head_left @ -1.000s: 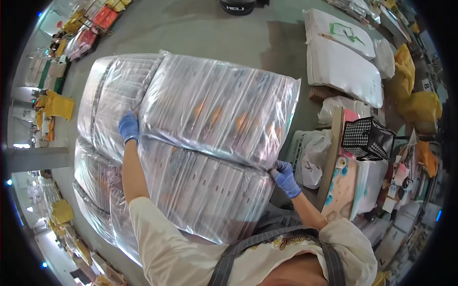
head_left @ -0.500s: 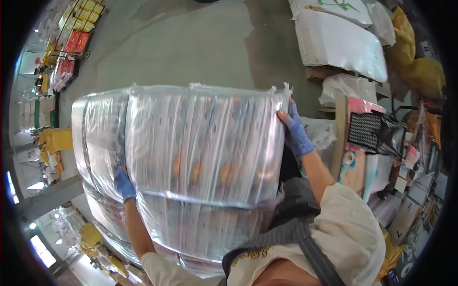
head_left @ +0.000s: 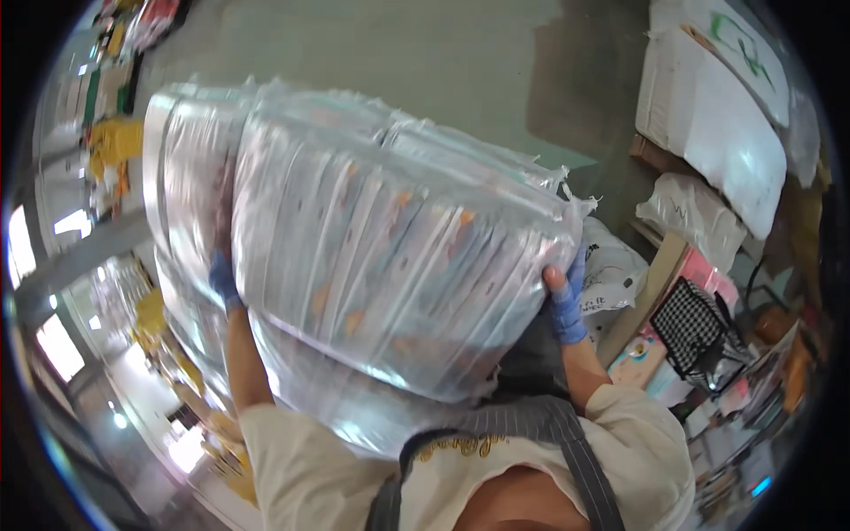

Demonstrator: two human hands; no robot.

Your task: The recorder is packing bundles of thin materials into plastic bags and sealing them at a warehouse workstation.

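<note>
1. Clearly, the bundle (head_left: 398,265) dominates the middle of the view – a wide, bulging block in clear, shiny plastic (head_left: 292,150).
2. Through it show many thin, pale packets (head_left: 372,221) packed side by side on edge, with patches of orange and dull blue.
3. The plastic is creased and glossy, catching white streaks, and it bunches into a ragged tuft at the upper right corner.
4. It lies tilted on a lower wrapped pile (head_left: 345,416), right end nearer the person, with a narrower silvery pack (head_left: 190,177) beside it on the left.
5. The right hand (head_left: 568,296), in a blue glove, grips the right end, thumb on the near face.
6. The left hand (head_left: 223,279), also gloved, sits at the left-hand seam – fingers blurred, so I cannot tell whether they are gripping.
</note>
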